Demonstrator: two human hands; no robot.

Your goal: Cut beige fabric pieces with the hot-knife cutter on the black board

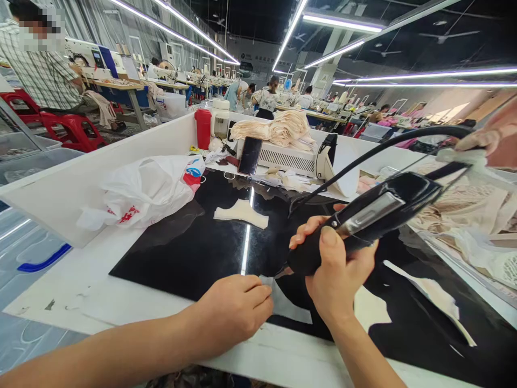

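My right hand (339, 269) is wrapped around a bulky black handheld tool (359, 221) with a silver plate on its side and a narrow tip. The tool is tilted, with its tip low near my left fingers. My left hand (238, 307) is closed in a pinch at the edge of a thin greyish translucent piece (293, 308) lying on the black board (177, 258). A cream cut-out piece (241, 213) lies farther back on the board. Another cream piece (369, 308) shows partly behind my right wrist, and a curled cream strip (434, 296) lies to the right.
A white plastic bag (149, 188) sits at the left. At the back are a red cup (203, 129), a phone (250, 155) and stacked cream fabric (283, 129). A black cord (375, 145) arches across the right. Another person's blurred hand (480, 140) is at upper right, above heaped lace fabric (488, 210).
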